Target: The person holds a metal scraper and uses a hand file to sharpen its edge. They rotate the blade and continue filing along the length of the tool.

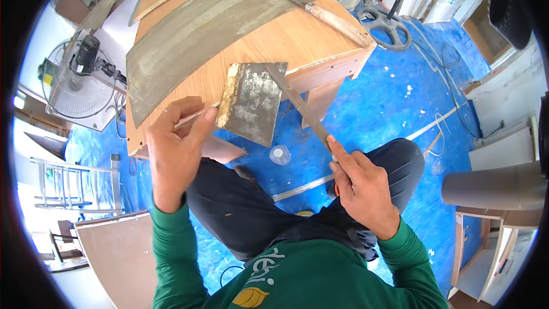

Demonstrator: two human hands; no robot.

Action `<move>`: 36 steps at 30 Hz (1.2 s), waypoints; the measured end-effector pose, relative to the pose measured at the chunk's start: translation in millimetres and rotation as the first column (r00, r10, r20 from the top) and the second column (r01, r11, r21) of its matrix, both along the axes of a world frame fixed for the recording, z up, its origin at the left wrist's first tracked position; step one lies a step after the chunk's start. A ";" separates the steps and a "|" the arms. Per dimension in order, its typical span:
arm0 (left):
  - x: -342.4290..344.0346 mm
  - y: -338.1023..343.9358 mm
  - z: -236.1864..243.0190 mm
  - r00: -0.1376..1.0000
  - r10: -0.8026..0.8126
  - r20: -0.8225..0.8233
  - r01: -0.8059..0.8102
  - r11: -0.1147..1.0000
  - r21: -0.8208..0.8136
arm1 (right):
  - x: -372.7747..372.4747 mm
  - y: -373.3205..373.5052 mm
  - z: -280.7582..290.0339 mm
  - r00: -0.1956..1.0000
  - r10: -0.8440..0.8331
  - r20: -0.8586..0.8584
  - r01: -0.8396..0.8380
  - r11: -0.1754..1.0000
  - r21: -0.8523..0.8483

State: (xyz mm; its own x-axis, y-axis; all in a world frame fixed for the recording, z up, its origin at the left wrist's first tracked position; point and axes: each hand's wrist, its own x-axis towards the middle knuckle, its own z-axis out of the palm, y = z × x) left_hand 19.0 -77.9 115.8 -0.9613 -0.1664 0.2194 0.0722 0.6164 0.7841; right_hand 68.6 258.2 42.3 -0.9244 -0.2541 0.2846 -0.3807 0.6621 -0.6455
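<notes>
My left hand [182,137] pinches the thin, pale handle of a wide scraper [254,103]. Its broad grey blade is smeared and worn, with a gold-coloured strip along the side nearest that hand. The scraper is at the front edge of a wooden bench [251,51]. A long, narrow, flat grey metal bar [303,109] is gripped in my right hand [363,186], index finger stretched along it. The bar's far end meets the blade's upper right corner; whether it lies on the face or against the edge, I cannot tell.
A long grey-smeared board [217,23] and a wooden-handled knife [337,23] lie on the bench. Blue sheeting [394,97] covers the floor, with a translucent round container [279,155]. Fans stand left [77,80] and far right [389,26]; a grey cylinder [494,187] is at right.
</notes>
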 end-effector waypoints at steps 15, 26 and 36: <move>-12.8 65.9 -63.1 0.977 0.168 0.129 -0.210 0.851 0.482 | -9.8 9.0 -9.3 0.993 0.017 -0.116 -0.009 0.998 0.068; -48.0 79.5 -65.0 0.961 -0.227 0.158 -0.110 0.210 0.972 | -6.5 6.5 -5.4 0.992 0.013 -0.123 -0.005 0.998 0.067; -41.1 64.1 -74.3 0.986 -0.105 0.127 -0.084 0.342 0.936 | 13.6 22.5 -6.9 0.997 0.058 -0.058 -0.055 0.998 0.037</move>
